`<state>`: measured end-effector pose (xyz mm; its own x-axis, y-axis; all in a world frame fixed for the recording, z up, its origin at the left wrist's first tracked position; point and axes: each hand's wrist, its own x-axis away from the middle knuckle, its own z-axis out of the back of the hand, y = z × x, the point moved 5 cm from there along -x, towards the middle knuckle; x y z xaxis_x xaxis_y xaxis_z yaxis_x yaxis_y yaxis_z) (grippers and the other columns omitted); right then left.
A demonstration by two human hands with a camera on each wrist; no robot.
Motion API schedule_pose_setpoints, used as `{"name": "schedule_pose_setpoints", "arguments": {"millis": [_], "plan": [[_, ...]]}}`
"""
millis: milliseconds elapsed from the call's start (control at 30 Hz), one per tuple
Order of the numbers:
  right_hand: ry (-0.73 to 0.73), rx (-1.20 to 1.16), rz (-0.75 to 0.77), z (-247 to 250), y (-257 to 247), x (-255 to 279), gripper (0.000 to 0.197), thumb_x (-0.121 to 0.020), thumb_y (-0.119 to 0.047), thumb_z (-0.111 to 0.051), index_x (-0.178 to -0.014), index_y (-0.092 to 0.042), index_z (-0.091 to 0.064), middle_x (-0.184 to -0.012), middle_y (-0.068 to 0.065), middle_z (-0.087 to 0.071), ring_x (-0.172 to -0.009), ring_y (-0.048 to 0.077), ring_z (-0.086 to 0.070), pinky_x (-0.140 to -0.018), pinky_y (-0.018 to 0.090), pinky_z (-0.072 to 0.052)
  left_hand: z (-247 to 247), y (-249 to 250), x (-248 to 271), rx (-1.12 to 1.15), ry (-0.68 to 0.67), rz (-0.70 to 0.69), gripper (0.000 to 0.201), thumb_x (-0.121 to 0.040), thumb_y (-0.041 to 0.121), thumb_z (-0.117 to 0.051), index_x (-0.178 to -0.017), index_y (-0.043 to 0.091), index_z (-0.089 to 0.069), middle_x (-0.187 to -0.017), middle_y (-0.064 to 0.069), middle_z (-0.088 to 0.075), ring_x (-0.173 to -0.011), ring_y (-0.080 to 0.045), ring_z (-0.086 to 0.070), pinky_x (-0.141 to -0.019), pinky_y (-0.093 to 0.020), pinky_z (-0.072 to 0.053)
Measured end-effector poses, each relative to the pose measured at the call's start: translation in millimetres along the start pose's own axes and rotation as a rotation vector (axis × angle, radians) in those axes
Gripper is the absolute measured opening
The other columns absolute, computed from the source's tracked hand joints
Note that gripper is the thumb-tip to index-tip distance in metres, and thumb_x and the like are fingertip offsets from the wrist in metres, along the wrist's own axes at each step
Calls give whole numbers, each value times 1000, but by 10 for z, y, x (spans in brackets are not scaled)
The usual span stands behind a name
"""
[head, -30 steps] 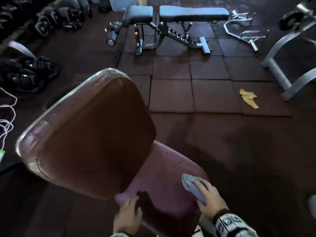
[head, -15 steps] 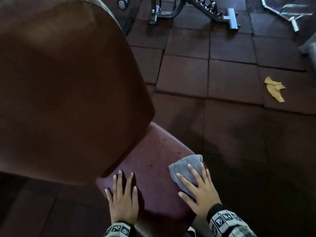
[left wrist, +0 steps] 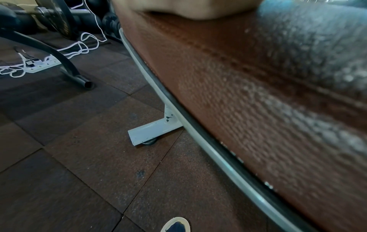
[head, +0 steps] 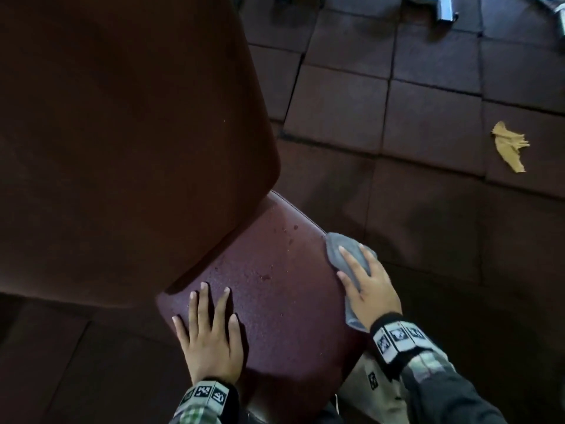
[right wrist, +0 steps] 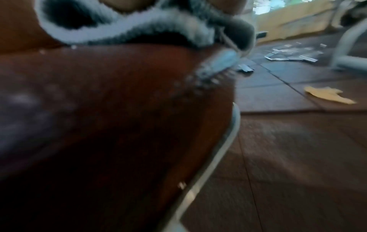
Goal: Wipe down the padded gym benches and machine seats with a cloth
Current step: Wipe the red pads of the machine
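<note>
I am pressing my left hand [head: 211, 341] flat on the near left part of the maroon padded seat [head: 284, 301], fingers straight and slightly spread, holding nothing. My right hand [head: 371, 289] is lying with fingers straight and fanned over a grey microfibre cloth [head: 344, 250], pinning it against the seat's right edge, where part of the cloth is hanging over the side; the cloth's fluffy hem [right wrist: 127, 34] is filling the top of the right wrist view. Water droplets [head: 287, 232] are beading on the vinyl just ahead of the cloth. Both my wrists are wearing black bands with square printed markers [head: 397, 335]. The left wrist view is showing the seat's stitched side panel [left wrist: 258, 102], a pale metal frame rail [left wrist: 198, 138] running beneath it and a white foot bracket [left wrist: 152, 131] resting on the floor. Beyond my hands, the brown backrest pad [head: 122, 133] is rising over the seat's far end and filling the left of the head view. Farther out, dark rubber floor tiles [head: 428, 123] are spreading to the right, with a crumpled yellow rag [head: 510, 146] lying on them, well apart from the seat. White cables [left wrist: 79, 45] and a power strip [left wrist: 43, 64] are lying on the floor to the left, near a barbell plate [left wrist: 59, 18].
</note>
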<state>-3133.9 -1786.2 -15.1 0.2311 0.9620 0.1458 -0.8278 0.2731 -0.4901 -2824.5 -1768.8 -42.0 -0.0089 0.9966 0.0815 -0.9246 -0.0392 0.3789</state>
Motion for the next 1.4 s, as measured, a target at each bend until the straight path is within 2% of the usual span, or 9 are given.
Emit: {"name": "schedule_pose_setpoints", "arguments": {"millis": [100, 233, 333, 567, 767, 967, 1133, 1267, 1400], "plan": [[30, -26, -56, -8, 131, 383, 48, -90, -58, -26, -137, -57, -17, -152, -7, -19, -137, 28, -25, -103, 51, -38, 5, 9, -2, -7, 1, 5, 57, -94, 39, -33, -150, 33, -29, -163, -2, -21, -150, -24, -17, -121, -48, 6], [27, 210, 268, -108, -251, 755, 44, -100, -42, -17, -138, -31, -35, -157, -5, 2, -144, 28, -2, -109, 56, -22, 3, 11, -3, -17, -8, 13, 57, -93, 40, -33, -149, 31, -32, -163, -3, -22, -150, -24, -16, -121, -49, 6], [-71, 217, 306, -254, -513, 752, 45, -98, -47, -16, -140, -42, -34, -157, -1, -14, -139, 41, -17, -107, 57, -28, 9, 25, -5, -20, -13, 9, 57, -93, 40, -33, -149, 31, -31, -162, -4, -23, -150, -24, -17, -121, -50, 5], [-146, 248, 211, -137, -448, -17, 47, -93, -51, -28, -140, -47, -28, -153, 0, -27, -128, 40, -37, -99, 50, -41, 22, 50, -7, -18, -23, 10, 56, -94, 41, -33, -148, 30, -34, -162, -3, -24, -150, -23, -16, -122, -47, 7], [-53, 77, -103, -79, 119, 344, 50, -89, -59, -19, -138, -55, -18, -155, -10, -15, -138, 34, -21, -106, 47, -32, 20, 52, -6, -11, -18, 14, 56, -93, 41, -33, -148, 31, -34, -162, -3, -24, -150, -23, -16, -122, -48, 6], [-198, 317, 162, -273, -313, 771, 48, -99, -44, -8, -141, -36, -30, -150, 7, -32, -137, 41, -22, -106, 59, -27, 6, 50, 1, -35, -11, 5, 56, -93, 41, -33, -149, 32, -30, -162, -4, -23, -150, -24, -16, -121, -51, 4], [-205, 267, 296, -272, -611, 438, 49, -93, -45, -35, -142, -44, -30, -154, 0, -23, -135, 41, -23, -108, 54, -24, 16, 47, -1, -35, 24, -6, 56, -93, 40, -33, -149, 31, -31, -162, -3, -23, -150, -25, -18, -121, -52, 3], [-177, 245, 149, -110, -517, -20, 48, -93, -50, -33, -141, -48, -27, -154, -1, -23, -133, 40, -29, -95, 51, -43, 16, 50, -4, -49, 38, -18, 57, -94, 41, -33, -150, 33, -28, -162, -3, -22, -150, -25, -18, -121, -51, 3], [-129, 95, -121, -26, -193, -41, 49, -89, -60, -22, -134, -63, -4, -156, -10, -6, -142, 26, -10, -101, 52, -40, 60, 38, -18, -45, 59, -23, 56, -92, 43, -36, -146, 32, -37, -160, -3, -27, -147, -23, -22, -121, -46, 2]]}}
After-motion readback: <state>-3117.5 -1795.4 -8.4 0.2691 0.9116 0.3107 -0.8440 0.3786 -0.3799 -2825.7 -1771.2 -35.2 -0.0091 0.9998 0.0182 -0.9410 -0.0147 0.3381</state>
